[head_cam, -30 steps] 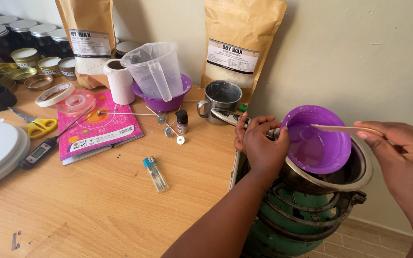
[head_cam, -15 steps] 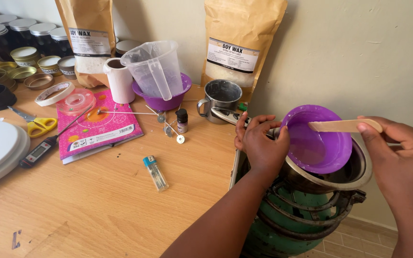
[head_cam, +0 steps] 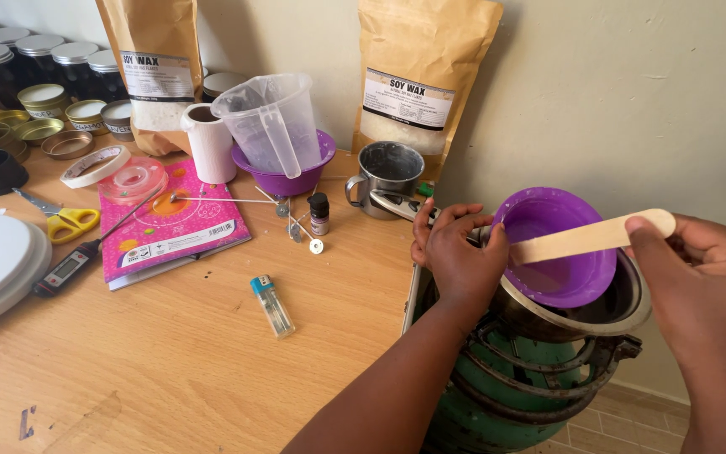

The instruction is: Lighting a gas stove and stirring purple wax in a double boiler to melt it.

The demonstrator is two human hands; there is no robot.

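My right hand (head_cam: 703, 286) pinches a flat wooden stick (head_cam: 586, 238) between thumb and fingers at its far right end. The stick slants down to the left, and its other end reaches into a purple bowl (head_cam: 558, 244), close to the bowl's left wall; I cannot tell whether the tip touches the liquid inside.

My left hand (head_cam: 455, 252) is curled, fingers bent, over the left rim of the bowl and the metal pot (head_cam: 623, 307) under it. I see the fingertips resting at that rim, gripping it.

The bowl sits inside the pot, and the pot sits on a ringed burner atop a green gas cylinder (head_cam: 506, 395), right of the table (head_cam: 170, 361), near the wall.

Just beyond my left hand stands a metal mug (head_cam: 388, 172) on the table's far right corner, with a brown wax bag (head_cam: 422, 80) behind it. Left of the mug I see a small dark bottle (head_cam: 319, 213) and wicks (head_cam: 300, 227). Farther left are a clear jug (head_cam: 275, 122) resting in a second purple bowl (head_cam: 291, 176), a pink notebook (head_cam: 170, 223), a lighter (head_cam: 272, 305), yellow scissors (head_cam: 69, 223) and a thermometer (head_cam: 69, 267).
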